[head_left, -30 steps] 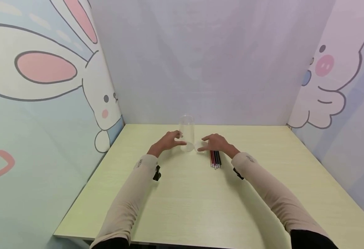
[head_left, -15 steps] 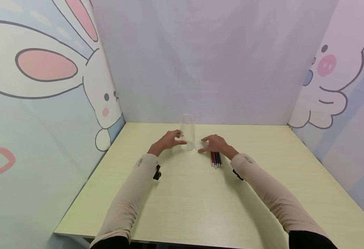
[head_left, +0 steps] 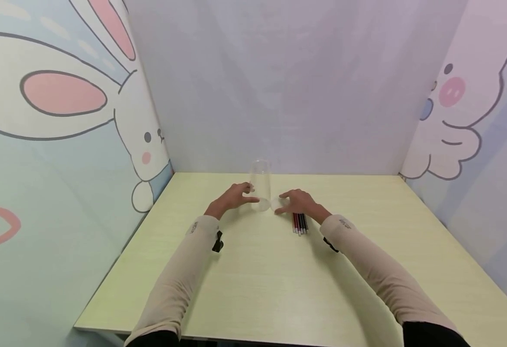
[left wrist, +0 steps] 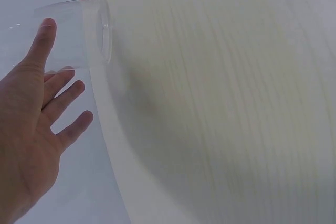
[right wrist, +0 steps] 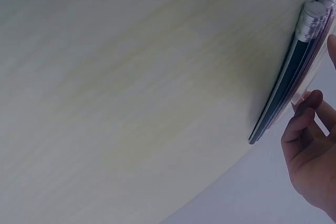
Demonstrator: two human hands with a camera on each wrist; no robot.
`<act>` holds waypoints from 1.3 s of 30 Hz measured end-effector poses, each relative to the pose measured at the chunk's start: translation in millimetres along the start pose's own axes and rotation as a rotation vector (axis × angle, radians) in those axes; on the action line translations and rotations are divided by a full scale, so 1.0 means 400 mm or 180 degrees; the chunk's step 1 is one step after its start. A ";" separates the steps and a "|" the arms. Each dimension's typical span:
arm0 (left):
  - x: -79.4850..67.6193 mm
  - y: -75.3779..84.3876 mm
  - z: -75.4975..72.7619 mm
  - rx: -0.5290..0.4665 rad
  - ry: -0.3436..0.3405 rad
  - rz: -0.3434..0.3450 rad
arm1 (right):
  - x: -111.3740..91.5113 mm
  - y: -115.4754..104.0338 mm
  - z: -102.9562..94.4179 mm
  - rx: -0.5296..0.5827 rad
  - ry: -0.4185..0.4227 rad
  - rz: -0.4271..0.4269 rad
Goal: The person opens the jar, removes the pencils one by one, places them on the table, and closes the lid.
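Note:
A tall clear cylindrical container [head_left: 260, 180] stands upright near the back of the table. My left hand [head_left: 234, 196] is at its left side, thumb reaching across its lower wall. In the left wrist view, that hand's [left wrist: 39, 124] thumb and fingers are extended and spread against the container [left wrist: 65, 35]. To the right of the container, a clear round piece like a lid [head_left: 277, 203] is between the thumb and fingers of my right hand [head_left: 302, 201]. Several pencils [head_left: 300, 223] lie together beneath this hand, partly hidden; the right wrist view shows their capped ends [right wrist: 311, 19].
The pale wooden table [head_left: 253, 289] meets a plain grey wall [head_left: 288, 86] behind the container. Side walls carry cartoon animals, a rabbit [head_left: 136, 120] on the left. Black straps [head_left: 218, 242] are on the wrists.
My right hand has lowered very slightly over the pencils. The container, the pencils and my left hand stay in place; the head view shifts a little.

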State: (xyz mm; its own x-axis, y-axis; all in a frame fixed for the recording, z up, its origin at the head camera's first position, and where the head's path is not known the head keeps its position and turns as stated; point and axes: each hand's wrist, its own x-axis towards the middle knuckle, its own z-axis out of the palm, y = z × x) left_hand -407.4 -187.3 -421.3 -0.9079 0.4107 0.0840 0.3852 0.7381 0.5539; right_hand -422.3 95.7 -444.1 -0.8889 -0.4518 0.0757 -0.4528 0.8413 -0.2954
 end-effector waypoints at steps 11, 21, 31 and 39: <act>-0.001 0.006 -0.003 -0.0044 -0.0001 -0.0003 | 0.025 -0.008 -0.089 -0.0057 0.0172 -0.0100; -0.007 0.010 -0.005 -0.0030 -0.0014 -0.0040 | 0.051 -0.047 -0.271 -0.0108 0.0491 -0.0239; -0.007 0.006 -0.004 -0.0036 -0.0014 -0.0048 | 0.071 -0.137 -0.351 0.0230 0.0742 -0.0658; -0.012 0.002 -0.007 -0.0048 -0.0063 0.0017 | 0.088 -0.202 -0.329 0.0243 0.0495 -0.0749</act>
State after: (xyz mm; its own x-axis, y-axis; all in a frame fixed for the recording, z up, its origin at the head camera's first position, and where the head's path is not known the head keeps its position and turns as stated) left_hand -403.2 -189.9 -419.0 -0.9023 0.4253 0.0708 0.3874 0.7277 0.5660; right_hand -426.3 51.0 -292.2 -0.7627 -0.5762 0.2939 -0.6466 0.6912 -0.3227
